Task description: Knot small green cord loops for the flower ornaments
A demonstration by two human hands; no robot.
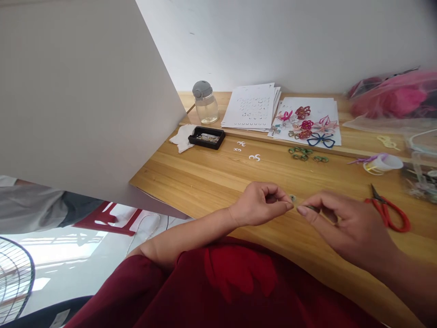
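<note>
My left hand (262,203) is closed in a pinch, with a small round greenish piece (292,198) at its fingertips. Just to its right, my right hand (341,223) also pinches; a bit of dark green (312,208) shows between thumb and forefinger, too small to make out fully. The fingertips of both hands are close together but apart, over the wooden table. Several green curled pieces (300,154) lie beyond them, and white crescent-shaped cutouts (254,157) are scattered farther left. Red-handled scissors (387,209) rest beside my right hand, blades pointing away.
A black tray (214,144) of small bits sits by a white cloth (182,138) and a grey-lidded bottle (206,105). Paper sheets (247,120), colourful flower ornaments (306,125), a white cup (384,163) and a pink bag (399,100) line the back. A partition (85,91) stands left.
</note>
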